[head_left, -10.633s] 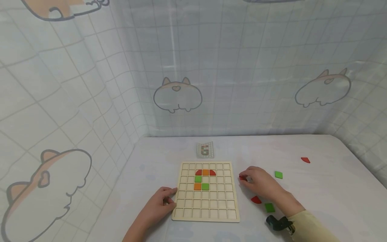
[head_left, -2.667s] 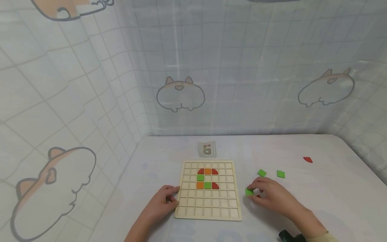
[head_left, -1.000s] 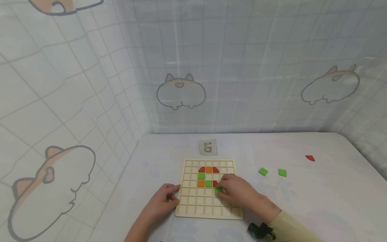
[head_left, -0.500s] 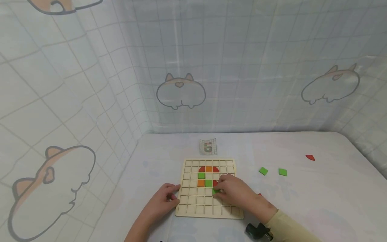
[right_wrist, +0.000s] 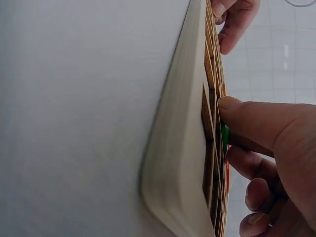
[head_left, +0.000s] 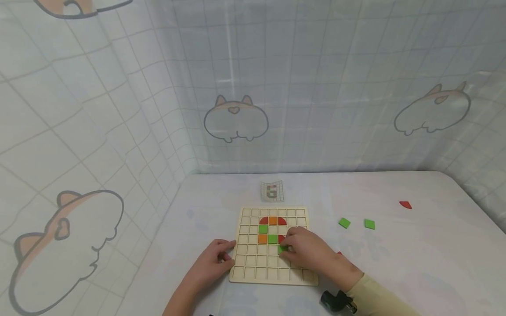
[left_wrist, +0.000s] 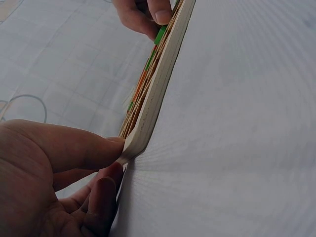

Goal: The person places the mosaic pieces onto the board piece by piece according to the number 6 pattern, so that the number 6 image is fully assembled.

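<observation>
A pale wooden grid board (head_left: 250, 274) lies on the table in the head view. My left hand (head_left: 211, 263) holds its left edge by the near corner; in the left wrist view the thumb (left_wrist: 106, 150) presses on that corner. My right hand (head_left: 310, 250) pinches a green square tile (head_left: 282, 249) over the board, just below a partly covered red quarter-round tile (head_left: 281, 238). The tile's green edge (left_wrist: 160, 35) stands tilted above the grid in the left wrist view. Set in the board are orange tiles (head_left: 272, 220), green tiles (head_left: 272, 239) and red quarter-rounds (head_left: 264, 220).
Right of the board lie two loose green tiles (head_left: 344, 223) and a red quarter-round (head_left: 405, 205); another red piece (head_left: 339, 253) peeks out behind the right wrist. A small pattern card (head_left: 272, 191) lies beyond the board. A black device (head_left: 336, 302) sits at the right wrist.
Since 10.6 seconds ago a red quarter-round has joined the board's middle row. My right hand has carried the green tile from the table onto the board. My left hand stays at the edge.
</observation>
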A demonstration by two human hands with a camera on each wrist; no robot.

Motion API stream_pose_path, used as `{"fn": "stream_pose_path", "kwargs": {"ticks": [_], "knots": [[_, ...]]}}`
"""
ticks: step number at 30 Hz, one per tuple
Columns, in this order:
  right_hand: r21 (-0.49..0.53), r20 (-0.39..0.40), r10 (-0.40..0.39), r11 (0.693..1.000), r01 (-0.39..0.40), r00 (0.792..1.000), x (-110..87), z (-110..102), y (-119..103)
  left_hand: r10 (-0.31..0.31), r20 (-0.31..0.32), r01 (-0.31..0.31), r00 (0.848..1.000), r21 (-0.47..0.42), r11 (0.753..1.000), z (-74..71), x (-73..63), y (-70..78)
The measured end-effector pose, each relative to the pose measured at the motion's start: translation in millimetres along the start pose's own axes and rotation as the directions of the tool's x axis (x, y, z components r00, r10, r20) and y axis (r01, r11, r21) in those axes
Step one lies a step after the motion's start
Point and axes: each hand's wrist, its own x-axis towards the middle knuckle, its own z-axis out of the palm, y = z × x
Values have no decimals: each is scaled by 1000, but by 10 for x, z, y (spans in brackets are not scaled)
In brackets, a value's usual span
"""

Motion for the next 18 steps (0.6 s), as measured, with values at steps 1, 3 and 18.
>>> {"fn": "stream_pose_path", "kwargs": {"ticks": [1, 3, 18], "knots": [[1, -1, -1, 1000, 1, 1000, -2, 2, 0, -1, 0, 1, 1000, 0, 1000, 0, -1, 4], [5, -6, -6, 1000, 6, 1000, -4, 0, 0, -6, -1, 6, 1000, 2, 1000, 1, -1, 11], [13, -12, -11, 1000, 12, 1000, -11, 14, 40, -6, -4, 6, 1000, -3, 1000, 5, 9, -13]]}}
